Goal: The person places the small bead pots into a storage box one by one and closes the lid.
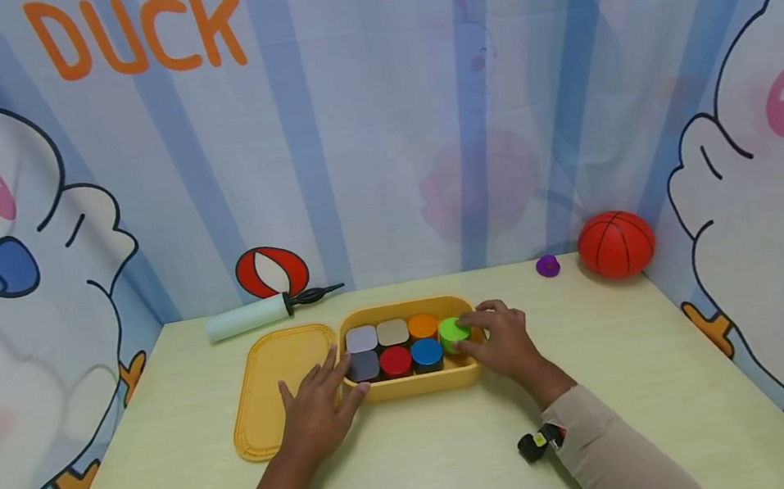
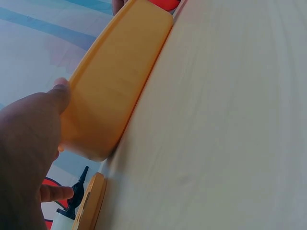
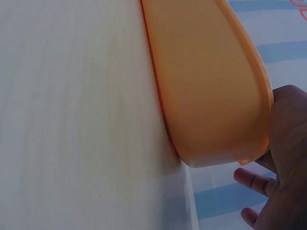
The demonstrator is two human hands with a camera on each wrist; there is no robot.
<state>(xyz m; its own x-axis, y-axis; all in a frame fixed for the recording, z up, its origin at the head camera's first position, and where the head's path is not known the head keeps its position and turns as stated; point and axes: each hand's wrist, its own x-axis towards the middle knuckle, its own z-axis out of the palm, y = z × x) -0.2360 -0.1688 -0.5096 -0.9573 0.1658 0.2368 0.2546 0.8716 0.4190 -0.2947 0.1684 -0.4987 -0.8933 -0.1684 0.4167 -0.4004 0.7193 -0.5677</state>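
A yellow rectangular box [image 1: 411, 388] sits in the middle of the table, holding two rows of small pots with coloured tops. Among them are a red-topped pot [image 1: 396, 361], a blue-topped pot [image 1: 426, 352] and an orange-topped pot [image 1: 422, 326]. At the box's right end, my right hand [image 1: 505, 345] pinches a green-topped pot [image 1: 453, 334] between thumb and fingers; the right wrist view hides that pot behind the box wall. My left hand [image 1: 318, 415] rests at the left end with spread, mostly straight fingers, its thumb touching the rim in the left wrist view.
Left of the box lies a flat yellow lid [image 1: 265, 410], partly under the left hand. Behind it are a pale green hand pump [image 1: 249, 318] and a red-and-white ball [image 1: 272, 271]. A purple object [image 1: 547, 265] and a red basketball [image 1: 616, 245] stand at the back right.
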